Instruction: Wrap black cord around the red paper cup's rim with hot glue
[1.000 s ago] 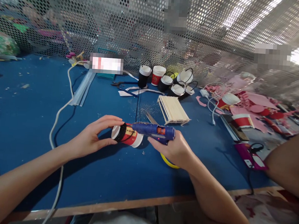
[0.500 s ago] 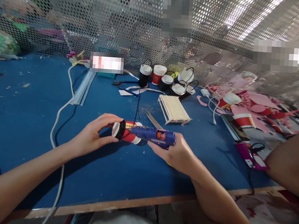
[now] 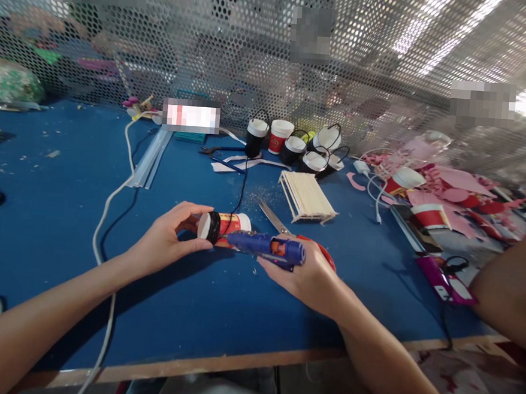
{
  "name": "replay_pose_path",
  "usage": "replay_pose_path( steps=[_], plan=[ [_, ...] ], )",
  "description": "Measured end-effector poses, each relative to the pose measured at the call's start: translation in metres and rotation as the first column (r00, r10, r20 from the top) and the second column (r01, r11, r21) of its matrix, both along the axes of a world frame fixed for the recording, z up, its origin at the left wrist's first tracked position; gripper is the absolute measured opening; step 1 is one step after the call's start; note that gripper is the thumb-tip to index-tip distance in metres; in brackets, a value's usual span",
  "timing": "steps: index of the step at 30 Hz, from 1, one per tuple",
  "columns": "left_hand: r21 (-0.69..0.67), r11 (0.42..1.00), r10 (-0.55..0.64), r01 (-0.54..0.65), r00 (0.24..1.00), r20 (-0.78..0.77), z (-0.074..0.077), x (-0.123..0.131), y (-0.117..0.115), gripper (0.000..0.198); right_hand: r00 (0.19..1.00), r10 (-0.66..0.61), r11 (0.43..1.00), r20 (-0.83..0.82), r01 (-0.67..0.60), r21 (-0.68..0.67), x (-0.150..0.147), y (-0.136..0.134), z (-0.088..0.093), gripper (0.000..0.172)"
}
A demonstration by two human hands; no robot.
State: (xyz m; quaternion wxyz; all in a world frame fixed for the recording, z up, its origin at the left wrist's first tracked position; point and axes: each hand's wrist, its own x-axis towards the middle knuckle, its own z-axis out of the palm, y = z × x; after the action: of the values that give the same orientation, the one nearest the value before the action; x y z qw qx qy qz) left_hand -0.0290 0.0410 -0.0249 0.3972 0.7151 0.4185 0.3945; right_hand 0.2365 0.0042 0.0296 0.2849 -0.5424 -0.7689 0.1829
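Left hand (image 3: 163, 244) half-curled around red-and-white paper cup (image 3: 240, 222), right hand (image 3: 311, 278) clenched on blue glue gun (image 3: 259, 245), red-handled metal scissors (image 3: 282, 229) beyond right fingers (image 3: 279, 277).

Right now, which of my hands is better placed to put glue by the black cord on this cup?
Your right hand, I'd say: it holds the blue glue gun, its tip close to the black cord wound around the cup. Your left hand grips the cup's cord-wrapped end.

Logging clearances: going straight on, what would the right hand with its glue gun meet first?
The glue gun would likely meet the black cord around the red cup first; depth there is unclear.
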Motion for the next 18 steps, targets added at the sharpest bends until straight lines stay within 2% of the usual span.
replay_pose_path(
  steps=[6,9,13,16,18],
  plan=[
    [-0.045,0.998,0.039,-0.041,0.999,-0.032,0.004,0.002,-0.001,0.054,0.999,0.031,0.998,-0.018,-0.032,-0.053,-0.003,0.002,0.007,0.019],
    [-0.031,0.999,0.032,-0.033,0.999,-0.029,0.006,0.003,-0.002,0.052,0.997,0.018,0.989,-0.071,-0.029,-0.148,-0.003,0.005,0.006,0.021],
    [-0.004,1.0,-0.012,0.012,1.0,0.02,0.007,0.004,-0.003,0.05,0.968,-0.068,0.955,-0.243,-0.007,-0.296,0.0,0.013,0.004,0.022],
    [-0.011,1.0,0.005,-0.004,0.999,0.035,0.007,0.005,-0.004,0.05,0.925,-0.073,0.922,-0.373,-0.08,-0.38,0.005,0.022,0.009,0.024],
    [-0.043,0.998,0.036,-0.034,0.999,0.029,0.007,0.005,-0.004,0.051,0.884,-0.075,0.918,-0.462,-0.119,-0.377,0.011,0.029,0.012,0.027]
  ],
)
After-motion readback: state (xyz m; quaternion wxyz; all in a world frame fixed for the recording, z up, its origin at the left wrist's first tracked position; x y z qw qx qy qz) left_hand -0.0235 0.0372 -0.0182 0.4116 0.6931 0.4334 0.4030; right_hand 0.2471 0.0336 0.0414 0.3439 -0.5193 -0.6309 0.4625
